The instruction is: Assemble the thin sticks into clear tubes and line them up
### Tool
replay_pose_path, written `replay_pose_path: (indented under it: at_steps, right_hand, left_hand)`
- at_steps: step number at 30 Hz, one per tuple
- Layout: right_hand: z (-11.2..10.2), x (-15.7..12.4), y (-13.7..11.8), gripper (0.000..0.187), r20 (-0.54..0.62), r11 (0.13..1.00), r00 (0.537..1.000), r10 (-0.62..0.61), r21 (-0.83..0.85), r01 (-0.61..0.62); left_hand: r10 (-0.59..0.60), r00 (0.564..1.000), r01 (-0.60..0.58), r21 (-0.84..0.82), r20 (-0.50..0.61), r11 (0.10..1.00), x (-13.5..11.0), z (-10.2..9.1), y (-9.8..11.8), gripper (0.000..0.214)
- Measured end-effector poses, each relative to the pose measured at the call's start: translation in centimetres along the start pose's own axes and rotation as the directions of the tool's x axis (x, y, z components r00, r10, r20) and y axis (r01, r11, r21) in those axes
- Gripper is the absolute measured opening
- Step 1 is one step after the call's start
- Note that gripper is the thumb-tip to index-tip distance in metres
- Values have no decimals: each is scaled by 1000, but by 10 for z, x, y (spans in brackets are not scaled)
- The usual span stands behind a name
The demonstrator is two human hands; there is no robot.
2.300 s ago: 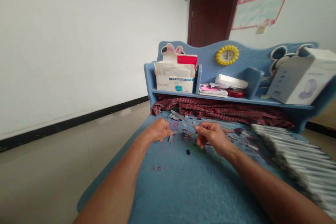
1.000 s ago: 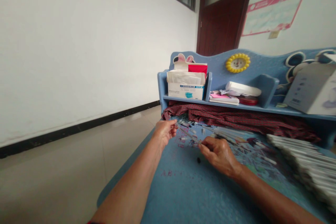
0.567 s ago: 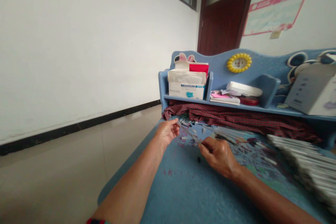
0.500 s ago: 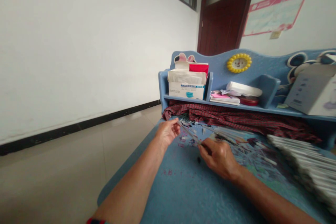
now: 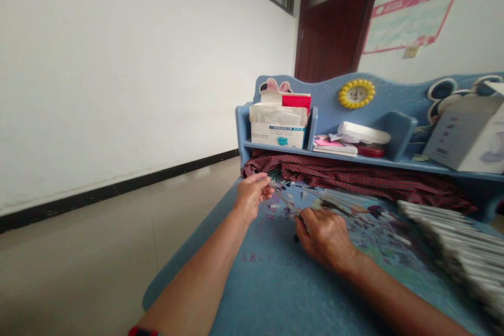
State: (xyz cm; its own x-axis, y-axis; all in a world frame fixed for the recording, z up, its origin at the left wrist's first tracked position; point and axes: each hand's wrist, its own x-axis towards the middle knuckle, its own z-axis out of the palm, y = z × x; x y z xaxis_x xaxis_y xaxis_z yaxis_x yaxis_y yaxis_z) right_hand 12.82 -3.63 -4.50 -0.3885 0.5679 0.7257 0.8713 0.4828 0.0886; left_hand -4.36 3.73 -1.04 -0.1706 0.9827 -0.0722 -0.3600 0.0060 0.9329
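Note:
My left hand, near the desk's far left part, has its thumb and fingers pinched on one end of a thin, clear pen-like tube. The tube slants down to my right hand, whose fingers are curled closed around its other end. What else may lie inside the right fist is hidden. Beyond the hands, several thin clear tubes and small pieces lie scattered on the blue desk. A small black piece is beside my right fingers.
A large pile of white sticks lies on the right. Bunched red plaid cloth runs along the back, under a blue shelf holding a mask box, papers and a white carton. A wall rises at left.
Both hands stay on the thin tube in almost the same place. My left fingers have shifted slightly right along it. The whole view has moved a little.

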Motion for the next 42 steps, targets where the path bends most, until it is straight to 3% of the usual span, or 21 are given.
replay_pose_path:
  at_steps: [10, 20, 28, 42]
  right_hand:
    - [0, 2, 3, 27, 2, 993, 994, 108, -41, -108]
    - [5, 1, 9, 32, 39, 991, 993, 113, -71, -110]
    - [6, 0, 11, 27, 69, 994, 991, 112, -23, -111]
    - [-1, 1, 7, 27, -3, 996, 999, 42, -80, -42]
  left_hand:
    - [76, 996, -83, 264, 36, 961, -1, 0, 3, 10]
    - [55, 998, -52, 111, -22, 992, -3, 4, 2, 17]
    - [84, 996, -85, 120, 10, 989, -6, 9, -1, 10]
    - [104, 995, -104, 102, 5, 989, -9, 16, -9, 13]
